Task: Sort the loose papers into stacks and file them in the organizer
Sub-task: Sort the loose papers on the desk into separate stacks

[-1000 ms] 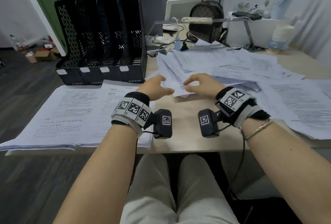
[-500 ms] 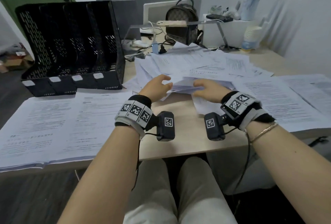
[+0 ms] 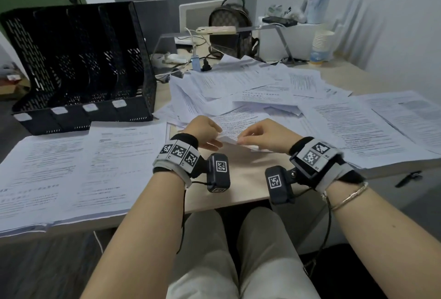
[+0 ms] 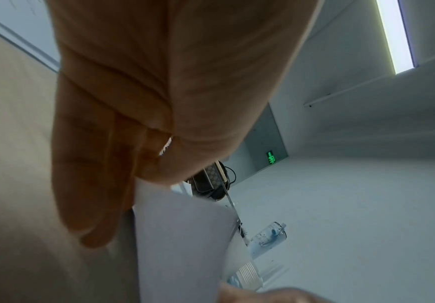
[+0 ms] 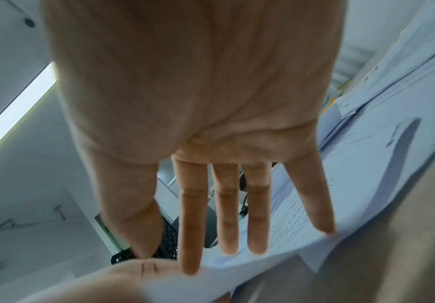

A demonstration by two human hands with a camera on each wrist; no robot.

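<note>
a printed sheet (image 3: 238, 129) is held at its near edge between both hands, just above the bare desk (image 3: 238, 186), presumably so that it can be lifted free of the loose pile (image 3: 250, 83) behind it and read for sorting. the left hand (image 3: 205, 131) is curled on the sheet's left corner, thumb beneath. the right hand (image 3: 267, 135) is laid on the right part of the edge; in the wrist view its fingers (image 5: 226, 215) are seen straight and spread, touching the paper rather than clamped on it. sorted stacks (image 3: 71, 174) are laid flat to the left, just in front of the black organizer (image 3: 78, 64), whose slots appear unfilled, probably to keep filing short.
</note>
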